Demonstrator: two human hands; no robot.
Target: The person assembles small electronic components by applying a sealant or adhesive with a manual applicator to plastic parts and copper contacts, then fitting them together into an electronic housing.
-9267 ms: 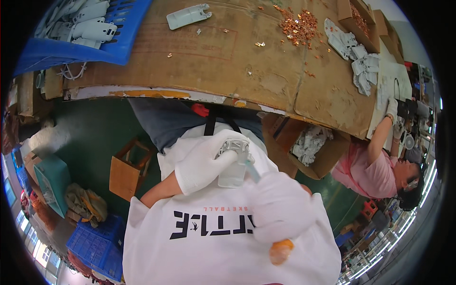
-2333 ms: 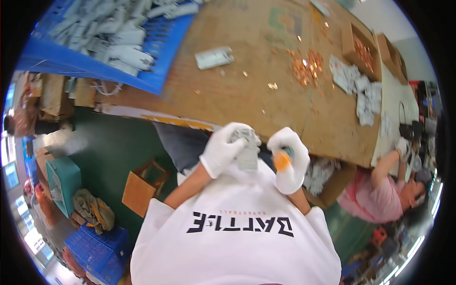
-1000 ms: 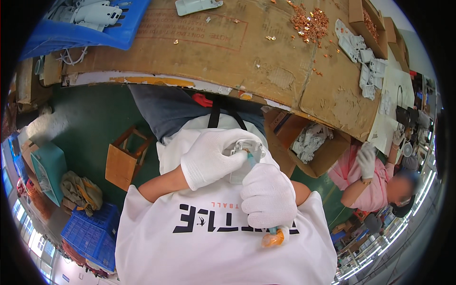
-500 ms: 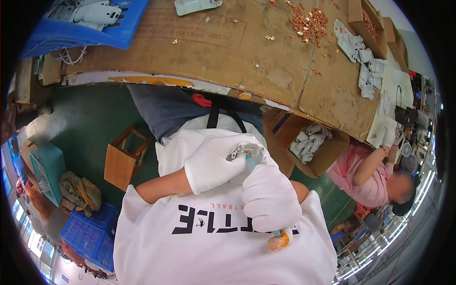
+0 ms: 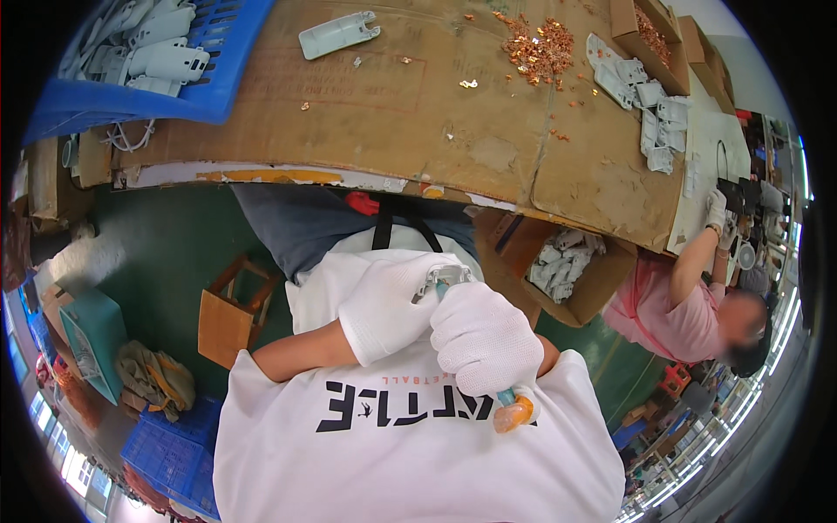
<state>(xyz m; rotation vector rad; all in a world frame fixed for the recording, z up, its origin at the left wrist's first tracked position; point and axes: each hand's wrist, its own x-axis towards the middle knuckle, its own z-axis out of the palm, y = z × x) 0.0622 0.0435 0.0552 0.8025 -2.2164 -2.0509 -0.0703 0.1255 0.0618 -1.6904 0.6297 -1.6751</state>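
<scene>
My left hand (image 5: 385, 305), in a white knitted glove, is closed around a small white plastic housing (image 5: 446, 274) in front of my chest. My right hand (image 5: 485, 338), gloved too, forms a fist around a blue-green handled tool with a lumpy orange wrapped end (image 5: 514, 413) sticking out below the fist. The tool's other end meets the open side of the housing; its tip is hidden between the two hands. On the cardboard-covered table (image 5: 349, 131) ahead lies one more white housing (image 5: 338, 36).
A pile of small copper-coloured pieces (image 5: 539, 50) lies on the table, near white plastic parts (image 5: 649, 105) and an open carton (image 5: 649, 39). A blue crate (image 5: 228, 74) of housings stands far left. Below the table's edge sits a parts box (image 5: 602, 292). A co-worker (image 5: 667, 305) is at right.
Both hands remain together on the housing and tool; the right fist has shifted slightly up and left. The view has tilted, showing more of the table and crate. The co-worker's arms have moved.
</scene>
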